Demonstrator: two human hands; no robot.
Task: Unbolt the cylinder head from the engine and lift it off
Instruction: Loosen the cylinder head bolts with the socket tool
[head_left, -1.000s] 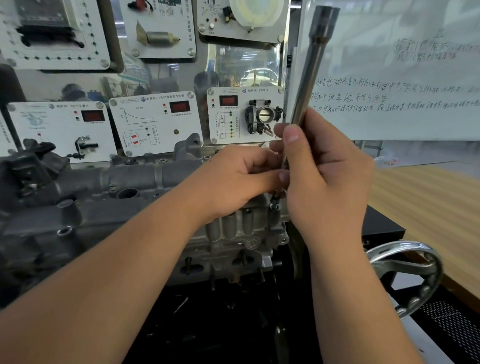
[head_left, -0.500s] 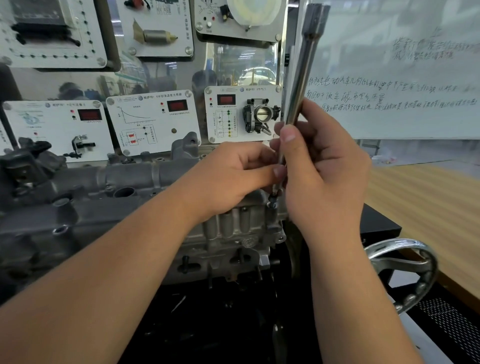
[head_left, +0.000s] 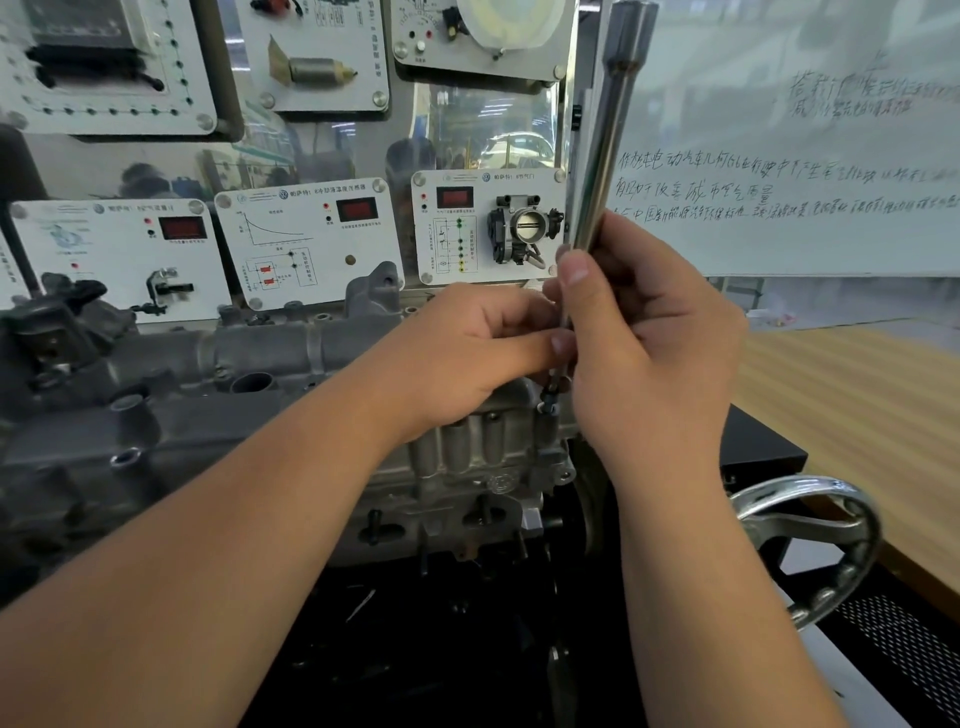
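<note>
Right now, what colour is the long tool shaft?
Shiny silver metal tool shaft, clearest in the head view.

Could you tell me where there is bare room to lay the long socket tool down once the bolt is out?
The wooden tabletop, right of the black stand and below the whiteboard, shows bare. It is crowded around the engine, where both the left hand and right hand grip the socket tool.

Count on inspection: two hands, left hand (head_left: 467, 353) and right hand (head_left: 649, 353). One long metal socket extension bar (head_left: 605, 150). One engine (head_left: 208, 415). One chromed handwheel (head_left: 810, 540). One whiteboard (head_left: 789, 156). Six white instrument panels on the back wall, three with red digital readouts. One throttle body (head_left: 524, 228).
</note>
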